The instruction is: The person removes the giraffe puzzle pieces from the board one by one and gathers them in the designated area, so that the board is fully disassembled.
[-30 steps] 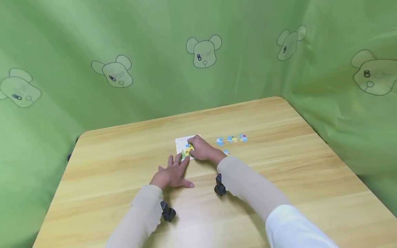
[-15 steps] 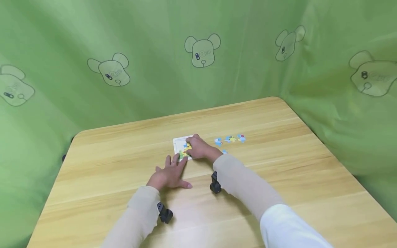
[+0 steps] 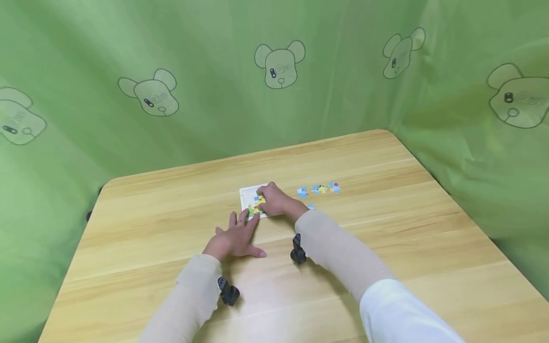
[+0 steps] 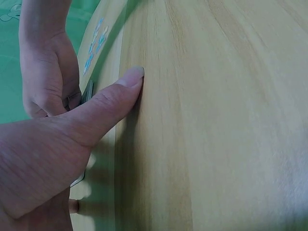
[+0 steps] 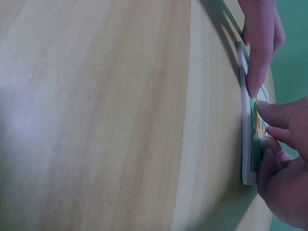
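Note:
A small white puzzle board with a raised rim lies on the table, holding several joined yellow, green and blue puzzle pieces. My right hand is over the board's right side, thumb and fingers curled around a puzzle piece at the pieces' edge; the hand hides much of that side. My left hand lies spread on the near side. Its index fingertip presses on the pieces by the near rim, while its thumb points right over the bare wood.
Right of the board lie several loose puzzle pieces: a blue and white one, a yellow and blue one, one with a red spot, and another partly behind the right wrist. Green curtains surround the wooden table.
The head view has shifted slightly. Both hands stay at the board in nearly the same pose, and the loose pieces have not moved.

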`<move>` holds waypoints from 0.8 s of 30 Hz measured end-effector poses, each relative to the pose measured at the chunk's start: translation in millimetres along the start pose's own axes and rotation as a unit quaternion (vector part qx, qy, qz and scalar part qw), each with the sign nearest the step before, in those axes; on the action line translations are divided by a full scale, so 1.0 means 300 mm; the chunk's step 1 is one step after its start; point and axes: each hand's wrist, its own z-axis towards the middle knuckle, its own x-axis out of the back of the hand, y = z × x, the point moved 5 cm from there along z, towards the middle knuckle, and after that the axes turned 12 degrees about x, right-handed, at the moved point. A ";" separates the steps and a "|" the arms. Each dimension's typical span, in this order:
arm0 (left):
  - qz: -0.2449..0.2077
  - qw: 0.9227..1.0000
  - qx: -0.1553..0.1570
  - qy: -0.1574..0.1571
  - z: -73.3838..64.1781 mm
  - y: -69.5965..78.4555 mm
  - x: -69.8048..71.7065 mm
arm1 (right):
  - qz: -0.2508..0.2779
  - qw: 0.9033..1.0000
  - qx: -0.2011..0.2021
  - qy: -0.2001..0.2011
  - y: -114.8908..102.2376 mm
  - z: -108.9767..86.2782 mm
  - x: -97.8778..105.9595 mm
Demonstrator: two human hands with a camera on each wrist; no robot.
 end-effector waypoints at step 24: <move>0.013 1.000 0.003 0.001 0.004 0.001 -0.001 | 0.028 0.999 -0.011 0.018 0.004 -0.010 -0.003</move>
